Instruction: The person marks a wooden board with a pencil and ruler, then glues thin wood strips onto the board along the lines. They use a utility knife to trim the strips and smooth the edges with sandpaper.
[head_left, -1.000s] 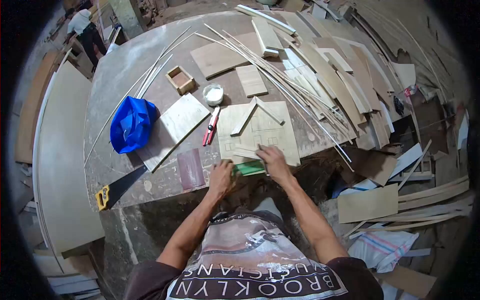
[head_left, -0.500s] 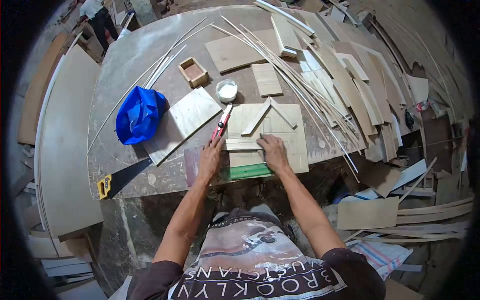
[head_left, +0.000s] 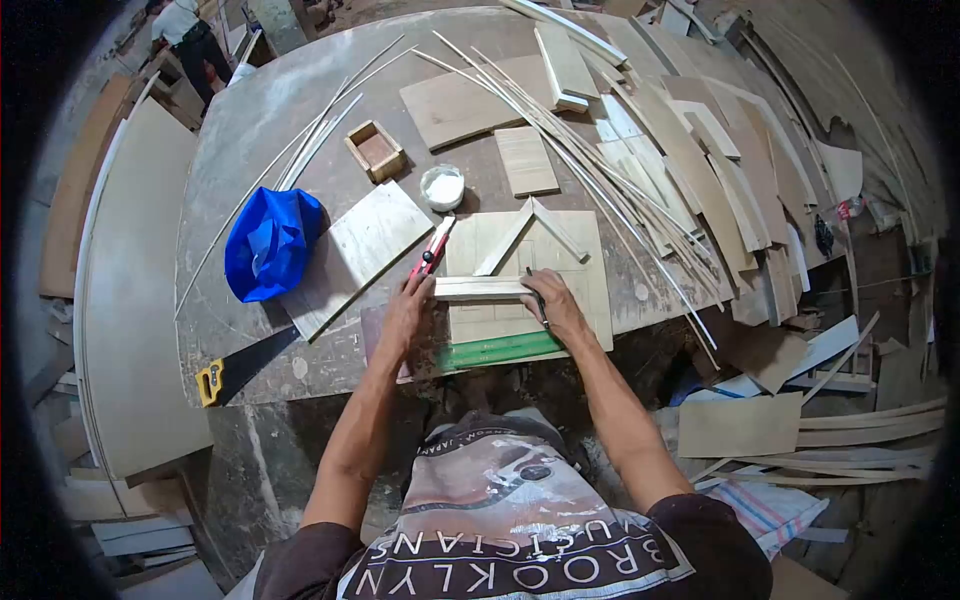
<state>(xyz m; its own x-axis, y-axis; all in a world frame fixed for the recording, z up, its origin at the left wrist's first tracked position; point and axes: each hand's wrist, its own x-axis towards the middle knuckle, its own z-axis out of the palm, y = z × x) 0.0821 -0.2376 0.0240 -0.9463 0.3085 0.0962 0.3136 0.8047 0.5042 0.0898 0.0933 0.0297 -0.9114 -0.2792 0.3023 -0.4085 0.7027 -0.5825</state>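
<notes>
A pale wooden strip lies crosswise above a thin board marked with drawn lines. My left hand grips the strip's left end, close to a red utility knife. At the other end, my right hand has its fingers closed on the strip, with a thin dark pencil-like stick held among them. Two more strips, a wide one and a narrow one, meet in a peak on the board. A green ruler-like strip runs along the board's near edge.
Left of the board are a blue bag, a whitish plank and a handsaw. A white tub and a small wooden box stand behind. Long thin strips and stacked boards fill the right. A person stands far left.
The wooden strip appears raised slightly toward me, with both hands at its ends. The dark stick in my right hand now shows clearly. The camera view has shifted a little.
</notes>
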